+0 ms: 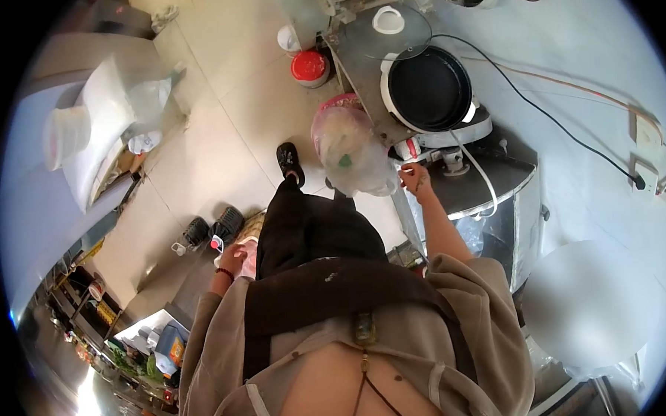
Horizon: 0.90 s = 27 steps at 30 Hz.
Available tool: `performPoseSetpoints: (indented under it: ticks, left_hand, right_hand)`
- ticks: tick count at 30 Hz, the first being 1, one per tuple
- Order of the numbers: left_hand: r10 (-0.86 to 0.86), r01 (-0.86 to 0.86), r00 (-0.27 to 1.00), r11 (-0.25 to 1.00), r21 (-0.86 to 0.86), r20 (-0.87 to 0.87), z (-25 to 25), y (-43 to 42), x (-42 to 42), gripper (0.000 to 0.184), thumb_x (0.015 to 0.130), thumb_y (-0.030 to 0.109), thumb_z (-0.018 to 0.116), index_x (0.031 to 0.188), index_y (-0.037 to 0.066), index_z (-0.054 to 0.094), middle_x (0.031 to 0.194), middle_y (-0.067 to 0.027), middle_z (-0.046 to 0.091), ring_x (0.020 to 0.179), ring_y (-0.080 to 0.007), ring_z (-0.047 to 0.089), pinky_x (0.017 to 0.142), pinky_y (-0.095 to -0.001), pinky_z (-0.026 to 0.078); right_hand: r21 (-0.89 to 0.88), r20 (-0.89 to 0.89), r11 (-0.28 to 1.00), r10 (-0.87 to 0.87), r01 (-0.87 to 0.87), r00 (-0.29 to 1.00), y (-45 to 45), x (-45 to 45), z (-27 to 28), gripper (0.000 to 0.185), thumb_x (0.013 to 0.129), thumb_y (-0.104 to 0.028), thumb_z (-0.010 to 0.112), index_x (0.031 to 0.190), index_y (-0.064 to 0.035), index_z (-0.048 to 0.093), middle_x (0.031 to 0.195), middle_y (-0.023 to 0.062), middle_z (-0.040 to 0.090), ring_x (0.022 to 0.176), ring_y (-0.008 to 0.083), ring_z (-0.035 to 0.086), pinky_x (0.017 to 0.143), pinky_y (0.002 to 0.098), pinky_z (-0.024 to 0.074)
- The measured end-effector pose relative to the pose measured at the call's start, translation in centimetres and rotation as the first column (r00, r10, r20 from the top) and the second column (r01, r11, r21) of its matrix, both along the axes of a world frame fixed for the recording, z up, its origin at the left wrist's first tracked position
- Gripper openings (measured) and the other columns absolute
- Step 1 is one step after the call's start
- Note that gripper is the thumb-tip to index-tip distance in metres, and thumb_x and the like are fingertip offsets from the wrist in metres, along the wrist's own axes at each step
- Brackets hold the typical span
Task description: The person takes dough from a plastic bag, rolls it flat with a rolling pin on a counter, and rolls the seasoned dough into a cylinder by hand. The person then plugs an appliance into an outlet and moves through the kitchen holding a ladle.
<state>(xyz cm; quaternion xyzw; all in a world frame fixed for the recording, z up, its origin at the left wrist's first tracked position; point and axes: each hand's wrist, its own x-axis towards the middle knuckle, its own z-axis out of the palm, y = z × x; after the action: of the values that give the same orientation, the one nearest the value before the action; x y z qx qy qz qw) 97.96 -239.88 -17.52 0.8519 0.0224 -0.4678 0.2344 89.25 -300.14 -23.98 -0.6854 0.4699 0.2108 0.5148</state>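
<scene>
My right hand reaches to the front edge of the dark-topped counter. Its fingers are pinched together, with something small and whitish at their tips that I cannot make out. Just left of them is a bin lined with a cloudy plastic bag, a green scrap showing inside. A red-and-white container stands on the counter close to this hand. Low by my left thigh, my left hand, with a dark red bracelet at the wrist, is closed on a pink plastic bag; its fingers are partly hidden.
A round electric pan sits on the counter, its glass lid behind it and a black cord running to a wall socket. A red-lidded tub and dark bottles stand on the tiled floor.
</scene>
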Motion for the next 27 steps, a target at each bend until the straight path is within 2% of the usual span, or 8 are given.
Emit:
performPoseSetpoints:
  ticks: [2,4,6,8,15,20,23,27]
  left_hand:
    - [0.012,-0.012,0.999,1.000,0.008,-0.035,-0.6,2.4,0.3,0.029,0.082,0.012,0.062,0.108,0.000,0.061,0.097,-0.0082,0.067,0.087,-0.0198,0.064,0.078,-0.0324,0.050]
    - [0.128,-0.129,0.984,0.992,-0.002,-0.124,-1.5,4.9,2.1,0.029,0.083,0.011,0.061,0.111,0.001,0.061,0.094,-0.0073,0.067,0.083,-0.0160,0.063,0.074,-0.0292,0.049]
    - [0.183,-0.190,0.974,0.981,-0.042,-0.130,-1.7,7.3,4.4,0.029,0.084,0.016,0.064,0.110,0.003,0.062,0.094,-0.0104,0.068,0.086,-0.0165,0.064,0.077,-0.0293,0.050]
    - [0.213,-0.215,0.977,0.973,-0.083,-0.029,-0.3,6.8,8.4,0.027,0.086,0.015,0.063,0.111,0.002,0.062,0.094,-0.0096,0.068,0.085,-0.0151,0.064,0.077,-0.0279,0.050]
    - [0.259,-0.267,0.963,0.952,-0.149,-0.071,0.1,8.8,17.5,0.029,0.090,0.015,0.059,0.117,0.003,0.058,0.098,-0.0057,0.066,0.088,-0.0135,0.063,0.076,-0.0256,0.049]
    - [0.386,-0.387,0.921,0.894,-0.227,-0.052,-0.5,11.1,18.1,0.026,0.091,0.014,0.057,0.115,0.003,0.059,0.097,-0.0055,0.066,0.085,-0.0141,0.063,0.075,-0.0265,0.049]
    - [0.499,-0.477,0.866,0.819,-0.318,-0.012,-0.9,12.0,14.0,0.028,0.090,0.014,0.059,0.116,0.003,0.059,0.096,-0.0064,0.065,0.086,-0.0150,0.064,0.075,-0.0270,0.050]
    - [0.645,-0.579,0.741,0.754,-0.311,0.187,3.4,12.0,2.7,0.025,0.089,0.012,0.060,0.112,0.001,0.060,0.097,-0.0077,0.067,0.089,-0.0167,0.064,0.079,-0.0301,0.051]
  right_hand:
    - [-0.158,-0.161,0.920,0.333,-0.357,0.929,1.8,-0.3,-2.2,0.031,0.080,-0.016,0.068,0.108,-0.0057,0.060,0.081,0.0116,0.066,0.074,0.0213,0.063,0.066,0.0292,0.0494]
    - [-0.263,-0.015,0.913,0.321,-0.313,0.947,2.5,-0.7,-5.4,0.039,0.081,-0.020,0.067,0.114,-0.0040,0.056,0.090,0.0154,0.067,0.084,0.0244,0.064,0.073,0.0302,0.0498]
    - [-0.372,-0.119,0.840,0.380,-0.396,0.917,1.0,-3.3,-13.0,0.061,0.076,-0.032,0.068,0.128,-0.0060,0.049,0.080,0.0109,0.070,0.076,0.0254,0.068,0.079,0.0328,0.0518]
    - [-0.423,-0.294,0.725,0.457,-0.543,0.839,-0.1,-0.5,-13.1,0.070,0.077,-0.037,0.070,0.133,-0.0067,0.042,0.087,0.0109,0.070,0.099,0.0259,0.064,0.088,0.0315,0.0479]
    - [-0.107,-0.008,0.991,-0.084,0.083,0.996,5.5,10.3,-3.4,0.043,0.078,-0.023,0.072,0.112,-0.0003,0.059,0.069,0.0110,0.059,0.056,0.0194,0.058,0.053,0.0311,0.0493]
    - [-0.128,0.048,0.950,0.293,-0.285,0.955,12.0,10.1,-2.0,0.044,0.081,-0.019,0.070,0.119,-0.0020,0.055,0.070,0.0090,0.063,0.061,0.0150,0.061,0.053,0.0299,0.0480]
    - [-0.271,0.043,0.709,0.685,-0.652,0.727,14.3,8.0,-5.3,0.042,0.081,-0.023,0.069,0.116,-0.0040,0.056,0.071,0.0083,0.065,0.060,0.0159,0.061,0.058,0.0312,0.0496]
    - [-0.093,0.100,0.577,0.816,-0.811,0.569,15.7,10.6,-3.4,0.042,0.078,-0.026,0.069,0.114,-0.0053,0.062,0.070,0.0122,0.065,0.063,0.0197,0.064,0.063,0.0337,0.0522]
